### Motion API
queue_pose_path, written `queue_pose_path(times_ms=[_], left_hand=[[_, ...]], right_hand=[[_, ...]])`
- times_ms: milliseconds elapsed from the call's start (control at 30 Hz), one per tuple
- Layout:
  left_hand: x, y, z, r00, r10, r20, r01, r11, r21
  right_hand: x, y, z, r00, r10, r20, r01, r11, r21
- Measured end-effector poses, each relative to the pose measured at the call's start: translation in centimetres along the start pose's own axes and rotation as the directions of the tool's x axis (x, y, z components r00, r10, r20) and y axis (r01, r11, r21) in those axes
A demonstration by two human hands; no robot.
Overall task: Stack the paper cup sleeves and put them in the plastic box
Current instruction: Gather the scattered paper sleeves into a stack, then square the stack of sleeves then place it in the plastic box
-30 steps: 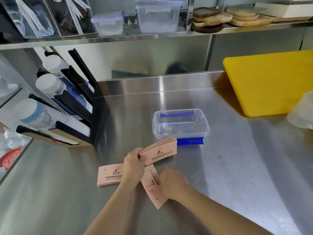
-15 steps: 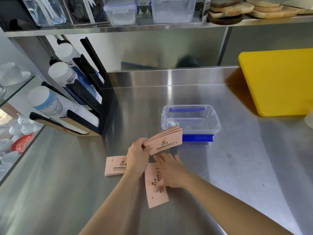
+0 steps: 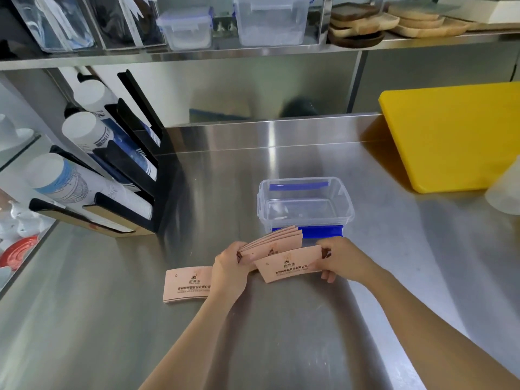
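Note:
My left hand (image 3: 230,267) grips a fanned stack of pink paper cup sleeves (image 3: 277,240) by its left end, just in front of the clear plastic box (image 3: 305,204) with blue clips. My right hand (image 3: 342,256) holds a single pink sleeve (image 3: 289,267) by its right end, raised off the counter and overlapping the front of the stack. Another small pile of pink sleeves (image 3: 187,284) lies flat on the steel counter to the left of my left hand. The box stands open with nothing inside.
A black rack of paper cups (image 3: 112,175) lies at the left. A yellow cutting board (image 3: 455,133) leans at the right, with a translucent container (image 3: 506,192) by it. A shelf above holds plastic boxes (image 3: 270,21) and wooden plates (image 3: 363,22).
My right hand picked the single sleeve up off the counter and brought it up against the stack in my left hand. The view has shifted slightly.

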State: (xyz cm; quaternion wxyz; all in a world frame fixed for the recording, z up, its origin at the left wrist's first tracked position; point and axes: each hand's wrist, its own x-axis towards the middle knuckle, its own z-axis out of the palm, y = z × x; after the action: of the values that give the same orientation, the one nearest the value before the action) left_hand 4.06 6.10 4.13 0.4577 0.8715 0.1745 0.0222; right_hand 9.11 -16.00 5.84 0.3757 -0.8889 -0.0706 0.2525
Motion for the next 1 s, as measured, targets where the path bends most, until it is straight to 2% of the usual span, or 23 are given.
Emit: queue_pose_path(times_ms=[133, 367, 467, 600, 633, 733, 800, 1000], left_hand=[[0.0, -0.3, 0.8, 0.995, 0.001, 0.100, -0.001, 1.000, 0.002], [0.5, -0.7, 1.6, 0.952, 0.062, 0.301, -0.085, 0.994, 0.064], [0.1, -0.9, 1.5, 0.936, 0.082, 0.342, -0.097, 0.995, 0.026], [-0.9, -0.7, 1.3, 0.870, 0.121, 0.477, -0.098, 0.992, -0.074], [-1.1, -0.7, 1.4, 0.878, 0.113, 0.465, -0.095, 0.993, -0.063], [-1.1, -0.5, 1.7, 0.954, 0.090, 0.287, -0.103, 0.994, 0.029], [-1.0, -0.5, 1.9, 0.974, 0.072, 0.217, -0.078, 0.997, 0.021], [-1.5, -1.2, 2.2, 0.973, -0.014, 0.231, 0.042, 0.992, -0.119]], right_hand=[[-0.4, 1.4, 0.5, 0.992, 0.047, -0.114, -0.048, 0.999, -0.001], [-0.6, 1.9, 1.9, 0.993, 0.037, -0.110, -0.041, 0.999, -0.027], [-0.5, 1.9, 2.0, 0.985, 0.001, -0.174, -0.004, 1.000, -0.014], [-0.4, 2.5, 2.1, 0.964, -0.008, -0.264, -0.001, 0.999, -0.034], [-0.4, 2.6, 2.1, 0.967, -0.006, -0.254, 0.000, 1.000, -0.023], [-0.9, 2.4, 2.4, 0.987, -0.029, -0.160, 0.033, 0.999, 0.023], [-1.0, 2.3, 2.6, 0.989, -0.050, -0.142, 0.055, 0.998, 0.038], [-1.1, 2.9, 2.8, 0.984, -0.061, -0.166, 0.076, 0.994, 0.081]])
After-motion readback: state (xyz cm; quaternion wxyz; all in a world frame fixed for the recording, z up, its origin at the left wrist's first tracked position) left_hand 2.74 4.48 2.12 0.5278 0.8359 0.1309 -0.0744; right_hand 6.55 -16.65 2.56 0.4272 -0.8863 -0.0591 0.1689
